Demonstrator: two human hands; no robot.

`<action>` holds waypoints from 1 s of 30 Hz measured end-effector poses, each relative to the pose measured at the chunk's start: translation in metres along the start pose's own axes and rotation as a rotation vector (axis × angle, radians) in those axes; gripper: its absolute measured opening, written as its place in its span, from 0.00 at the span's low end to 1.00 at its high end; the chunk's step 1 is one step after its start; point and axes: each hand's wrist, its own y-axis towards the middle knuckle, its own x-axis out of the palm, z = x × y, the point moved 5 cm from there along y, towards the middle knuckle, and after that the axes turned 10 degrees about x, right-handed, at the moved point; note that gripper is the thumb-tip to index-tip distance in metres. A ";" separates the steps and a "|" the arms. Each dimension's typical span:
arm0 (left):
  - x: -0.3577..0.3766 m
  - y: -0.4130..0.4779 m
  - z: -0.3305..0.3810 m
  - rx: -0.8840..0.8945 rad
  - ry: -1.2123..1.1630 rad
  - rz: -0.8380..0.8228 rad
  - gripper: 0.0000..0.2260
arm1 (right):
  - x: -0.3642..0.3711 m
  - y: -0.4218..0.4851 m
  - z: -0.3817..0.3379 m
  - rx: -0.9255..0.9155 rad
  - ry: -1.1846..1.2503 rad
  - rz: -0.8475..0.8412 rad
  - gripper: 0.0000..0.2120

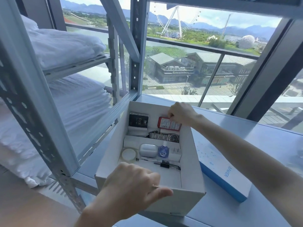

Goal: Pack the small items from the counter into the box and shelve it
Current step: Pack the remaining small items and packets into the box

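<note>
A white cardboard box [190,161] stands open on the pale blue counter. My left hand [131,182] grips its near wall, thumb outside and fingers over the rim. My right hand [182,113] reaches over the far right corner and pinches a red packet [168,124] that leans inside the box. Inside lie a black packet marked "Face" [138,121], a metal wristwatch [164,137], a tape roll [129,154], a white earbud case [148,150], a small blue bottle [163,151], a white plug [175,153] and pens [164,163].
A white and blue lid marked "ANKER" [224,171] lies on the counter [262,145] right of the box. A grey metal shelving rack [52,115] stands to the left, holding folded white bedding [78,102]. A large window lies behind the counter.
</note>
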 end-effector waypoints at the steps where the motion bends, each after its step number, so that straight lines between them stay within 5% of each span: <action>1: 0.001 0.001 0.000 0.007 -0.003 -0.011 0.40 | -0.001 0.001 0.002 -0.002 -0.003 -0.016 0.04; 16: 0.002 0.003 0.002 0.116 -0.012 -0.018 0.39 | 0.000 0.004 0.010 0.052 0.094 -0.035 0.03; 30: 0.003 0.002 0.004 0.131 0.030 -0.015 0.37 | -0.005 -0.007 -0.013 -0.004 -0.402 0.174 0.10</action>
